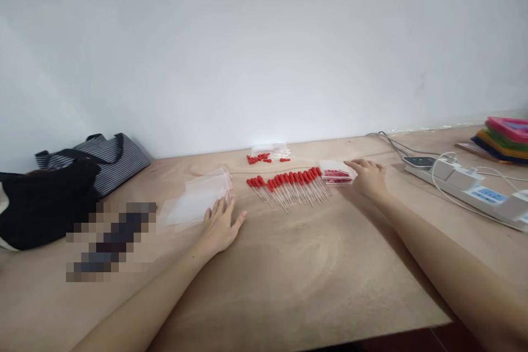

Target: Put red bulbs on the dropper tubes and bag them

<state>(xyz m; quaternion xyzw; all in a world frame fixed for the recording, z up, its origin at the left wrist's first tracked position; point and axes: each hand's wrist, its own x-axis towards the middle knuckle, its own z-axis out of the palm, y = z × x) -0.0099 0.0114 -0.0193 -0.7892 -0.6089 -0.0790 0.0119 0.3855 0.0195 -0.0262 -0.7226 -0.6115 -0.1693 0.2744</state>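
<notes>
My left hand (223, 225) lies with its fingers spread at the right edge of a stack of clear zip bags (193, 198). My right hand (368, 176) is beside a filled bag (337, 173) with red pieces inside, its fingers apart and its thumb side close to the bag's right edge. Between the hands, a row of droppers with red bulbs (289, 184) lies on the table, their clear stems pointing toward me. Several loose red bulbs (258, 159) lie behind the row, by another clear bag (278, 149).
The wooden table (297, 269) meets a pale wall. At left are a striped bag (124, 168), a black bag (49, 203) and a pixelated dark object (117, 239). A power strip (489, 195) with cables and colourful stacked items (505, 140) are at right.
</notes>
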